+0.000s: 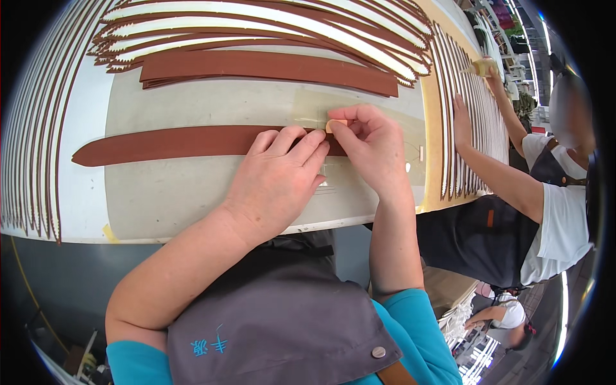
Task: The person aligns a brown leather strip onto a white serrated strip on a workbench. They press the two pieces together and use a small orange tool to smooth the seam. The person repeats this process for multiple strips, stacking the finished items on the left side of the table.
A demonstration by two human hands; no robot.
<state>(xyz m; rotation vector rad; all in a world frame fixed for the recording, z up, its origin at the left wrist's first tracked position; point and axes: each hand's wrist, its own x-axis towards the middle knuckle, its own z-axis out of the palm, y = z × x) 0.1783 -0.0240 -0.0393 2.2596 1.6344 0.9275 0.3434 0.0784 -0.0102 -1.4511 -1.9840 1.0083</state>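
Strap [167,144] on table [192,199], left hand [276,179] on it, strap stack [269,67] behind, co-worker [545,212] right

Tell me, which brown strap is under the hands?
The lone brown strap nearest the table's front edge, pressed by the left hand; the others lie stacked farther back.

The scene is brightly and evenly lit from overhead, with strip lights glowing at the right rim. Shadows are soft: only a faint one lies under the left hand [276,186] on the pale tabletop [192,199]. The white strips at the top look slightly washed out (no hard glare). Focus is sharp in the centre; straight edges bow strongly toward the rim, and the corners fall to black.
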